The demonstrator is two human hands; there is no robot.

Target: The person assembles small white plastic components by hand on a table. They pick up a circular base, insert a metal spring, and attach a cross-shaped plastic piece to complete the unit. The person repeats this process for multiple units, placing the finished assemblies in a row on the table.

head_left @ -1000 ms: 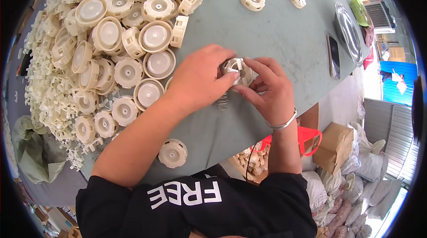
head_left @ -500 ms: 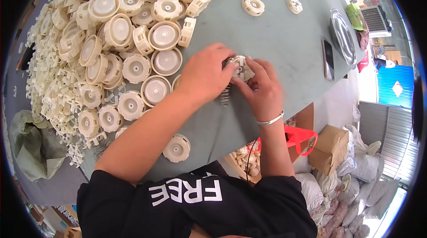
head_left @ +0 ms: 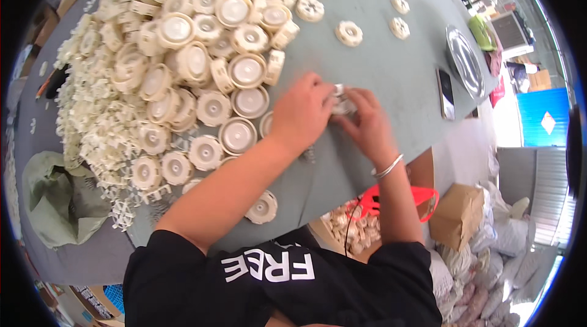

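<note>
A small round cream plastic part [head_left: 345, 106] with slots is held between my two hands, just above the table. My left hand [head_left: 301, 112] is closed, with its curled fingers and thumb against the part's left side; motion blurs the fingertips. My right hand [head_left: 368, 124], below a silver bangle, grips the right side between thumb and fingers. Beneath my left hand, metal coil springs [head_left: 309, 154] lie on the table, partly hidden. Left of my left arm spreads a big heap of round cream plastic housings [head_left: 237, 135]. One loose housing [head_left: 263, 207] sits near the front edge.
Small cream plastic pieces [head_left: 92, 125] form a pile at the far left, by a green cloth bag [head_left: 52, 205]. Finished-looking round parts [head_left: 400, 27] stand in a row at the back. A phone [head_left: 446, 95] and metal tray [head_left: 466, 61] lie right. Cardboard box [head_left: 457, 216] below.
The whole view has shifted, so the table and heap appear further right. Both hands stay together on the round part, and my left hand has moved and blurred.
</note>
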